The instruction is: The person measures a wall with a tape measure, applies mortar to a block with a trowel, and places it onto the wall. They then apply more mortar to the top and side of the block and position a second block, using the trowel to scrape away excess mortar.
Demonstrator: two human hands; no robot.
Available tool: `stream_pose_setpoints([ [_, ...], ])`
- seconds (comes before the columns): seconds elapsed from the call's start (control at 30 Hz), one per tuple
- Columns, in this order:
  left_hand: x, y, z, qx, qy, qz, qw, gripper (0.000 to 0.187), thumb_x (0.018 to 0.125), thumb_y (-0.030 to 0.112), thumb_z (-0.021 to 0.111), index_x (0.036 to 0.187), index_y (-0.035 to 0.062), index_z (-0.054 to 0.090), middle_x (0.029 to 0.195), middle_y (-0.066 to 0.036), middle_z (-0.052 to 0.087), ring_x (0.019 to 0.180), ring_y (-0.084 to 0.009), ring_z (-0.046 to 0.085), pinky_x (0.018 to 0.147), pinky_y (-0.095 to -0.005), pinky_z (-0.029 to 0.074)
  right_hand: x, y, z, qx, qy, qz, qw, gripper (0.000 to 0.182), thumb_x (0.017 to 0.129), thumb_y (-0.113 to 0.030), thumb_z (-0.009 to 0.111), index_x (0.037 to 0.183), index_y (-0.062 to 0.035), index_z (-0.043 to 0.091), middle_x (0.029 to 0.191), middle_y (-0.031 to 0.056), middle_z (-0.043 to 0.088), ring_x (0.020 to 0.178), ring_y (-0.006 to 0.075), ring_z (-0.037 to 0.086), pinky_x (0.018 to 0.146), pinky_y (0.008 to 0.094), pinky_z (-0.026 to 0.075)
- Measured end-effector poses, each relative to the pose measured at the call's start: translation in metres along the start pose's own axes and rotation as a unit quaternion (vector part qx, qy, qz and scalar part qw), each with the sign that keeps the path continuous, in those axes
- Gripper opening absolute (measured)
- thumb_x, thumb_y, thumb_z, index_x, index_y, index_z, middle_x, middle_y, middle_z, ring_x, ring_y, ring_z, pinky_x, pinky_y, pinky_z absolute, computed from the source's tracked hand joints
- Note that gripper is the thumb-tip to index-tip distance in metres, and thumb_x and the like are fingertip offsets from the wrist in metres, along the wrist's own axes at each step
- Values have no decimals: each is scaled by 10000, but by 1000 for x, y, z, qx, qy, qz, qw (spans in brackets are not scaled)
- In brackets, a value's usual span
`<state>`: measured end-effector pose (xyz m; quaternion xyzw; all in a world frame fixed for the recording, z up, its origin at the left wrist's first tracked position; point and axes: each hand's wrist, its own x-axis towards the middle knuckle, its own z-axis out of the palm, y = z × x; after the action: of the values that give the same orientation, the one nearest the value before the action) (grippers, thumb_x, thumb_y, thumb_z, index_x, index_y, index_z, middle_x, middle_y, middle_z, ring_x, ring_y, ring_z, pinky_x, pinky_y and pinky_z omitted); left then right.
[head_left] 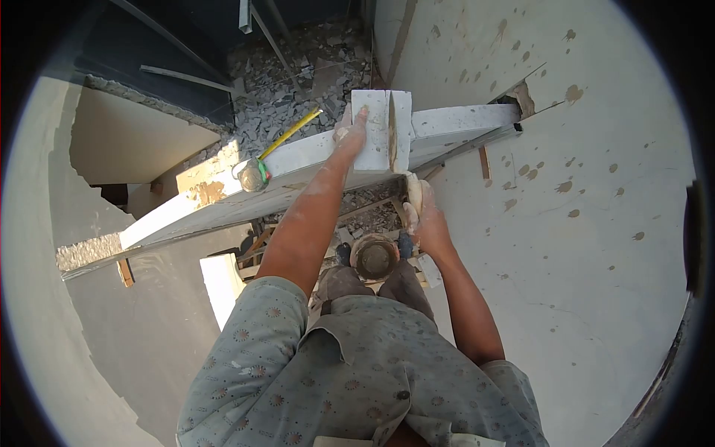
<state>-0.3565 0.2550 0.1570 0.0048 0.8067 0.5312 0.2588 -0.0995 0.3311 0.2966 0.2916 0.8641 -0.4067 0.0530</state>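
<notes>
My left hand [355,134], dusty with white powder, is closed on a white block [370,130] at the top of a pale block wall [465,119]. A brownish saw-like blade [392,134] stands along the block, towards its right side. Just below it, my right hand [423,216] is wrapped round a pale handle [414,190] that appears joined to the blade. On the wall top to the left lie a tape measure [253,176] and its extended yellow tape [290,135].
Grey rubble [313,71] covers the ground beyond the wall. A round bucket [374,258] sits between my legs. To the right rises a spotted plastered wall [581,246]. Another white block [222,287] is at lower left.
</notes>
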Motion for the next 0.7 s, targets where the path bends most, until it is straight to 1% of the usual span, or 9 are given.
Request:
stream_pose_setpoints([
  [0.1,19,-16,5,43,8,45,998,812,945,696,443,1580,208,311,1472,-307,430,1365,-476,417,1153,-507,313,0,-4,-13,-4,61,-115,992,585,983,-181,596,1467,8,329,1135,265,635,944,394,669,875,470,508],
  [0.13,6,-23,5,27,-6,27,999,813,946,697,440,1580,205,312,1473,-307,430,1368,-475,413,1153,-509,310,-14,-20,-21,23,115,-141,983,582,983,-182,591,1467,7,329,1159,276,630,958,412,671,883,468,509],
  [0.2,1,-11,2,8,-14,14,1000,815,947,699,435,1579,199,314,1475,-308,430,1375,-473,402,1153,-513,303,-18,-69,-48,73,235,-209,946,577,983,-183,581,1467,4,329,1208,298,620,984,448,676,899,465,510],
  [0.27,3,-3,0,24,1,22,999,817,948,701,430,1579,197,313,1477,-309,427,1383,-472,388,1154,-517,294,-20,-31,-11,129,237,-178,946,543,982,-180,575,1445,5,362,1227,318,608,1034,484,649,914,466,503],
  [0.33,2,-2,1,35,8,34,999,816,949,699,426,1581,195,309,1481,-305,425,1393,-473,370,1160,-520,280,-24,-3,7,11,92,-51,994,495,971,-182,582,1403,-5,418,1167,321,633,1016,516,635,883,483,509],
  [0.43,6,9,-3,20,-3,36,999,813,954,693,420,1585,196,295,1497,-285,420,1406,-475,344,1172,-518,252,-18,13,1,19,18,-44,999,556,937,-177,608,1419,-16,383,1064,334,652,992,521,628,868,532,500],
  [0.53,-5,8,3,4,-7,-8,1000,806,961,682,414,1590,197,277,1528,-250,405,1415,-476,326,1183,-508,227,-8,22,-11,3,-1,-48,999,577,913,-190,624,1418,-25,398,1057,326,657,982,522,626,867,537,495],
  [0.6,-8,7,5,15,12,-12,1000,796,969,668,412,1593,195,268,1549,-227,394,1420,-476,317,1188,-501,215,-7,26,-11,-15,11,-35,999,565,911,-201,625,1409,-31,417,1062,314,661,984,515,626,862,534,493],
  [0.7,-3,5,12,-29,44,-13,999,777,986,642,404,1595,181,260,1563,-215,381,1423,-470,315,1188,-505,209,-2,17,-29,-32,8,-43,999,564,906,-217,626,1409,-47,435,1059,300,667,996,504,625,858,524,493],
])
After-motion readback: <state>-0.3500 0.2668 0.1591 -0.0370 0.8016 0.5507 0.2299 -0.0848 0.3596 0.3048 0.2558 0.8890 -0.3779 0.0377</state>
